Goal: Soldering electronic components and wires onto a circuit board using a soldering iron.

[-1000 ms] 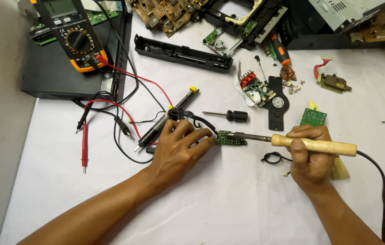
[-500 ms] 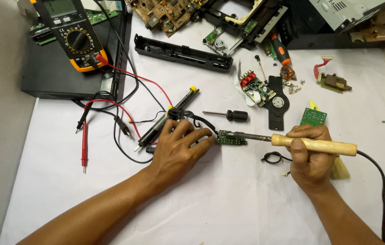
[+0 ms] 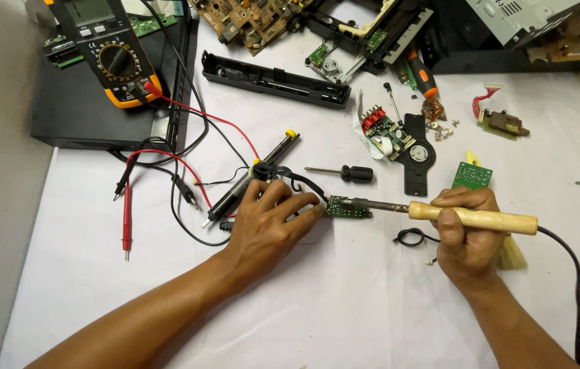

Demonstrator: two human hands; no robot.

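Head view: left hand (image 3: 266, 222) hides desoldering pump (image 3: 249, 181) middle; soldering iron (image 3: 440, 215) tip unclear.

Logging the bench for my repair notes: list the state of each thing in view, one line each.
Left hand: palm down, fingertips pressing the small green circuit board flat on the white sheet.
Right hand: grip closed on the wooden-handled soldering iron, tip on the board.
Yellow-cased multimeter: leads plugged in.
Red test probe: lying unused.
Black-handled screwdriver: lying flat.
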